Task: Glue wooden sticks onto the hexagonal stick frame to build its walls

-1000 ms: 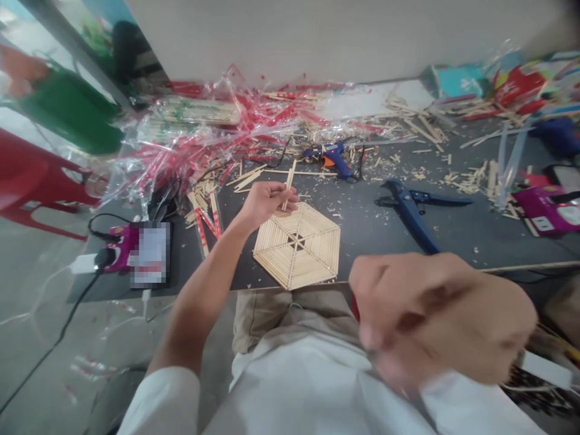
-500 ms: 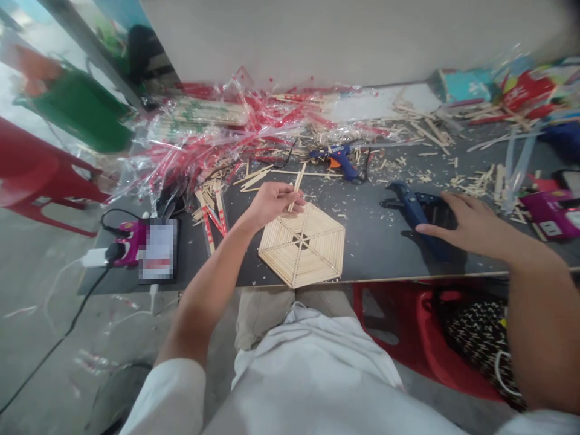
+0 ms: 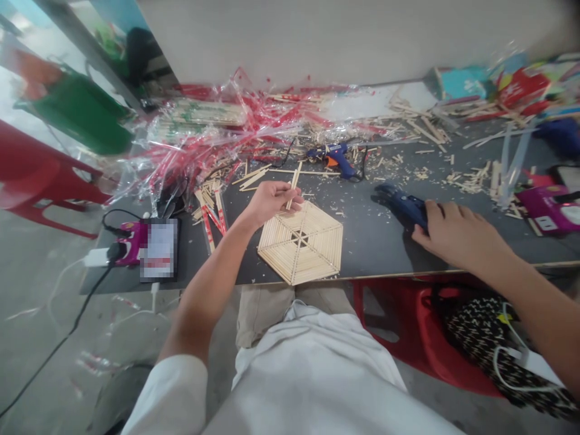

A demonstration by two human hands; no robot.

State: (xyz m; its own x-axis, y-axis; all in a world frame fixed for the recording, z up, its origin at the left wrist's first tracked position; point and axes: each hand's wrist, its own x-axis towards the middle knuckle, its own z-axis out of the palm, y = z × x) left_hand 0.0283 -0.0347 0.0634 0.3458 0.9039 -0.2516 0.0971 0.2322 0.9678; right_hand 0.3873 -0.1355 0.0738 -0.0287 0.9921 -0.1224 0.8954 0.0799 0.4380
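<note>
My left hand (image 3: 275,199) pinches a couple of thin wooden sticks (image 3: 295,179) between thumb and fingers, just over the far left edge of a hexagonal panel (image 3: 317,241). That panel, built from rows of pale sticks with spokes and a small open centre, lies flat at the table's front. To the right, my right hand (image 3: 453,232) is wrapped round the handle end of dark blue hand shears (image 3: 401,202). Their head points to the far left; the fingers and palm hide the handles.
A blue glue gun (image 3: 342,162) lies behind the panel among stick scraps (image 3: 473,178). Red and clear plastic wrappers (image 3: 272,115) heap along the back. At left are a phone (image 3: 158,249) and a purple power strip (image 3: 129,241); another purple box (image 3: 546,208) sits at right.
My right hand has closed round the shears, which have swung and shifted slightly left. My left hand still holds the sticks in nearly the same spot.
</note>
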